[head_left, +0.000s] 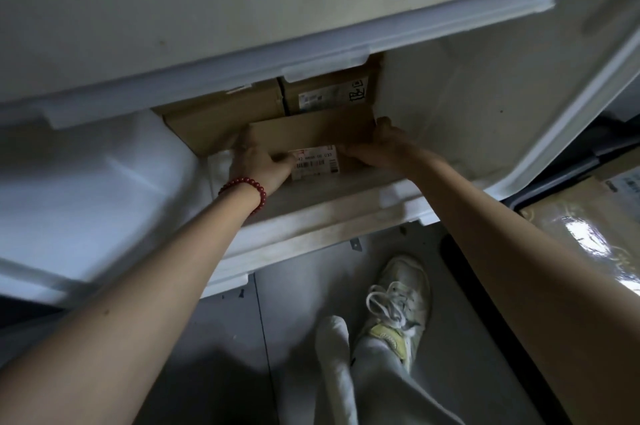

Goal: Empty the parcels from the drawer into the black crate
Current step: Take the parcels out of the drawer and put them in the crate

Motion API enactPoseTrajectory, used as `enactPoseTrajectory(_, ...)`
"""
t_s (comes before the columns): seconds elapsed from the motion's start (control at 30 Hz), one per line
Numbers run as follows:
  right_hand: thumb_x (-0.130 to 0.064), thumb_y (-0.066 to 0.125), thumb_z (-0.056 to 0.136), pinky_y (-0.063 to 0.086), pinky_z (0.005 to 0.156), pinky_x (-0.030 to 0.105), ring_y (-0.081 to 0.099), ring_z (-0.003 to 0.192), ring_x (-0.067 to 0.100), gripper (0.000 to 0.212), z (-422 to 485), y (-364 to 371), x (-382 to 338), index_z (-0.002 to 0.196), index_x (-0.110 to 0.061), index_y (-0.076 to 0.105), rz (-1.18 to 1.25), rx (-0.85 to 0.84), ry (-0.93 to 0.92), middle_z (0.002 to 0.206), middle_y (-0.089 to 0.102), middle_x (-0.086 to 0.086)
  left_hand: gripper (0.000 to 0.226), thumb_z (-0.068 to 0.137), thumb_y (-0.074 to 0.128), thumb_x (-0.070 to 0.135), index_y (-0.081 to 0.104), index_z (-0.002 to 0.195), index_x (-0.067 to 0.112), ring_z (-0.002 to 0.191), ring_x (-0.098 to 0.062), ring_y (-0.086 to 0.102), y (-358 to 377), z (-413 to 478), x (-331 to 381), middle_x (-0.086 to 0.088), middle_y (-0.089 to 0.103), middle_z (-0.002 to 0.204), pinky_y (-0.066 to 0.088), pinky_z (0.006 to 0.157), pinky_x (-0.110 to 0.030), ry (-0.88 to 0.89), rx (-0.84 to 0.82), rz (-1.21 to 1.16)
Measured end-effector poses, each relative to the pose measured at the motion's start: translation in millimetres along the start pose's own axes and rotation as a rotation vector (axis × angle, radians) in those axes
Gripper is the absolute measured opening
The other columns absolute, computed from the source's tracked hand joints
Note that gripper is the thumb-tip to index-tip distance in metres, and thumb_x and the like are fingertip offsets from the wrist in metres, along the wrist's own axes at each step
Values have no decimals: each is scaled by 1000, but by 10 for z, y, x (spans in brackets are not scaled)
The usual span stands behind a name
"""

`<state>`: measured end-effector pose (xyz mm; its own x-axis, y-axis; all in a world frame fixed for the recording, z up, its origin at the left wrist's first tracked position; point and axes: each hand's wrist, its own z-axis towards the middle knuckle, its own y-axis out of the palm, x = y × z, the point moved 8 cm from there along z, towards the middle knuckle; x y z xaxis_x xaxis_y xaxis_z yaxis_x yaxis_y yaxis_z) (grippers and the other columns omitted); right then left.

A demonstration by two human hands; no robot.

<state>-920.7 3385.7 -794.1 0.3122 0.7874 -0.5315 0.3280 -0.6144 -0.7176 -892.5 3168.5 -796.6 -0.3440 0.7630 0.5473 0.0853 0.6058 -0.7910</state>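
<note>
Left hand and right hand grip the ends of the front cardboard parcel inside the white drawer; lift it level, clear of the front wall, without dragging the parcels behind

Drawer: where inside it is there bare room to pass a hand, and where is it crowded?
Free: the bare stretch between the right hand and the right wall of the drawer. Crowded: the middle, where the left hand and right hand grip the front parcel, two rear parcels packed close behind.
</note>
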Motion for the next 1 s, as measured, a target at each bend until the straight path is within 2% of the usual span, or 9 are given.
enactPoseTrajectory(0.13, -51, 68, 82, 39, 104, 35, 45, 128, 32, 89, -216, -151, -61, 145, -6, 25, 135, 56, -44, 144, 40, 15, 88, 89, 62, 41, 9, 151, 10, 122, -33, 49, -231, -177, 148, -15, 48, 139, 42, 93, -31, 32, 26, -76)
enactPoseTrajectory(0.3, -42, 71, 82, 37, 109, 37, 45, 128, 30, 80, -752, -415, -149, 143, -6, 32, 270, 172, -118, 139, 45, 16, 63, 88, 64, 36, 40, 138, 5, 117, -31, 53, -583, -593, 383, -15, 54, 131, 37, 83, -26, 95, 61, -117)
enactPoseTrajectory(0.4, -38, 73, 83, 42, 105, 41, 51, 122, 30, 71, -1173, -520, -132, 138, -6, 40, 399, 224, -145, 133, 52, 17, 71, 85, 69, 31, 32, 142, 9, 122, -27, 49, -796, -916, 488, -11, 51, 135, 37, 88, -23, 157, 85, -144)
enactPoseTrajectory(0.5, -39, 75, 81, 40, 102, 26, 51, 123, 22, 76, -1607, -633, -64, 140, -10, 37, 476, 294, -171, 136, 51, 8, 91, 80, 74, 32, 17, 149, 16, 129, -24, 43, -991, -1247, 533, -8, 45, 143, 34, 99, -24, 207, 107, -140)
enactPoseTrajectory(0.57, -39, 77, 79, 37, 96, 17, 50, 123, 16, 82, -1903, -694, -10, 144, -14, 34, 520, 333, -202, 139, 49, 1, 96, 76, 78, 34, 17, 149, 21, 126, -22, 47, -1068, -1494, 516, -5, 48, 140, 33, 95, -21, 229, 107, -160)
enactPoseTrajectory(0.67, -36, 81, 73, 39, 103, 24, 50, 122, 12, 87, -2255, -744, 90, 145, -16, 35, 570, 350, -233, 141, 49, -2, 101, 70, 81, 41, 17, 147, 27, 122, -21, 48, -1099, -1797, 436, -3, 48, 139, 33, 91, -22, 188, 98, -234)
enactPoseTrajectory(0.8, -29, 88, 64, 37, 91, 13, 48, 108, 1, 88, -2626, -808, 258, 139, -21, 42, 545, 393, -269, 120, 52, -14, 103, 65, 82, 49, 20, 144, 29, 129, -20, 43, -1071, -2085, 481, -8, 42, 144, 33, 94, -25, 157, 69, -328)
enactPoseTrajectory(0.9, -19, 90, 61, 34, 76, -4, 48, 103, -2, 87, -2798, -827, 403, 135, -23, 44, 586, 433, -302, 113, 52, -20, 101, 61, 85, 48, 26, 141, 29, 126, -17, 45, -999, -2230, 482, -4, 48, 140, 36, 95, -25, 157, 52, -409)
enactPoseTrajectory(1.0, -14, 88, 64, 37, 79, 0, 48, 102, -3, 82, -2903, -821, 489, 133, -24, 45, 587, 470, -340, 117, 53, -19, 94, 60, 86, 47, 33, 135, 29, 121, -13, 49, -1001, -2305, 502, 3, 53, 134, 36, 91, -22, 188, 75, -414)
